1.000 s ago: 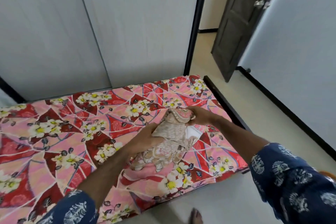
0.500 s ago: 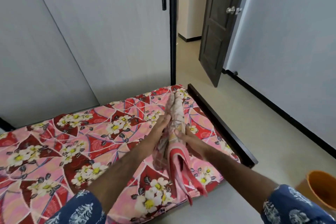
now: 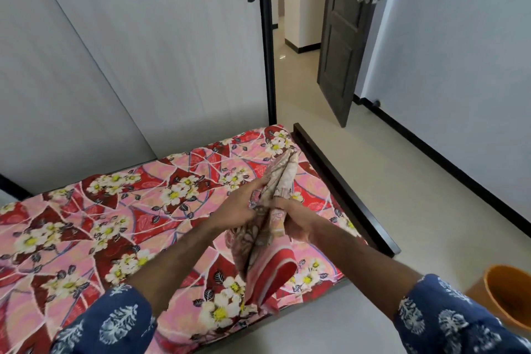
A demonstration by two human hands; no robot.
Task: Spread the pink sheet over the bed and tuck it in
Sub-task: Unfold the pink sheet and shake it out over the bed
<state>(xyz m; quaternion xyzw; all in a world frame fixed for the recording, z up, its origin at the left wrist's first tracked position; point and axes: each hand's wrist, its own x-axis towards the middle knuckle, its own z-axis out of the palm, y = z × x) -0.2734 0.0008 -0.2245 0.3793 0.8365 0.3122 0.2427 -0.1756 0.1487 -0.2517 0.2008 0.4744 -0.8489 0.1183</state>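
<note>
2 hands: both are closed on 1 folded bundle of pink and beige patterned cloth, held up above the bed.
Left hand: the left hand pinches the bundle's left side, fingers curled around the folds.
Right hand: the right hand clamps the bundle's right side, palm turned inward toward the other hand.
Pink sheet: the bundle is bunched lengthwise, its beige upper end pointing away toward the far corner of the bed, its red and pink lower end hanging down near the bed's near edge.
Bed: a low bed with a dark wooden frame carries a mattress in a pink and red cover with white flowers; the cover lies flat across the visible top.
Done so far: as a judgement, only the pick-up is done; the sheet is in hand but folded, and none of it lies spread on the mattress.
Left to do: shaking the folds open, laying the sheet over the whole top, smoothing it, then tucking every edge; that is nearly the whole task.
Surroundings: grey sliding wardrobe panels stand just behind the bed, a dark panelled door is open toward a hallway, and an orange plastic bucket sits on the pale floor at lower right, well apart from the bed.
Hidden: the bed's left end and the floor-side edge under the arms are out of view.
</note>
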